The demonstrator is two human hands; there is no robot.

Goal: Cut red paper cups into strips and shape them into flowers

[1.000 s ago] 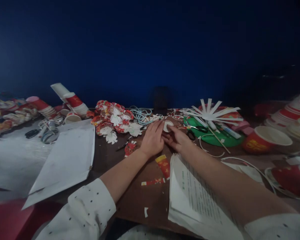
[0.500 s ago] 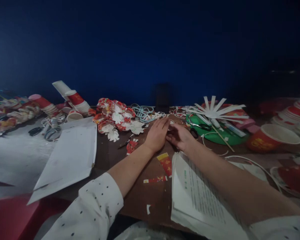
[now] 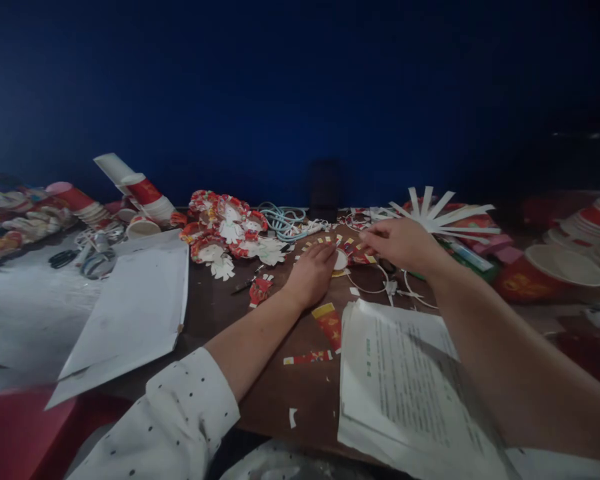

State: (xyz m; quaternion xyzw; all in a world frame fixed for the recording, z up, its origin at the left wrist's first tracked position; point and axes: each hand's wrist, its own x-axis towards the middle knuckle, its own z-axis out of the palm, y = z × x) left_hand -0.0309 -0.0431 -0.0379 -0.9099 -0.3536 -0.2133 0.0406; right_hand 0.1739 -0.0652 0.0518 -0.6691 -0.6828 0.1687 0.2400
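Two hands work close together at the far part of the table (image 3: 270, 393). On my feed, the left hand (image 3: 311, 275) lies palm down, its fingers extended, side by side, over the left side of a white disc (image 3: 341, 261). Red strips (image 3: 361, 257) with yellow ends fan out around the disc on the tabletop. The right hand (image 3: 407, 245) is angled inward above the right end of these strips, fingers bent and fingertips drawn close to the thumb; I cannot tell whether they grip a strip. I read the left forearm as low and reaching diagonally forward; the right forearm slopes up from the lower right and passes over the edge of a printed booklet (image 3: 400, 380). Left of the booklet I note a red-and-yellow paper piece (image 3: 329, 325), with a narrow red strip (image 3: 307, 358) just nearer. Farther out, a red-and-white heap (image 3: 227, 227) sits beyond the left forearm, a white spoked cutout (image 3: 433, 217) beyond the right hand, and a red paper cup (image 3: 530, 283) at right.
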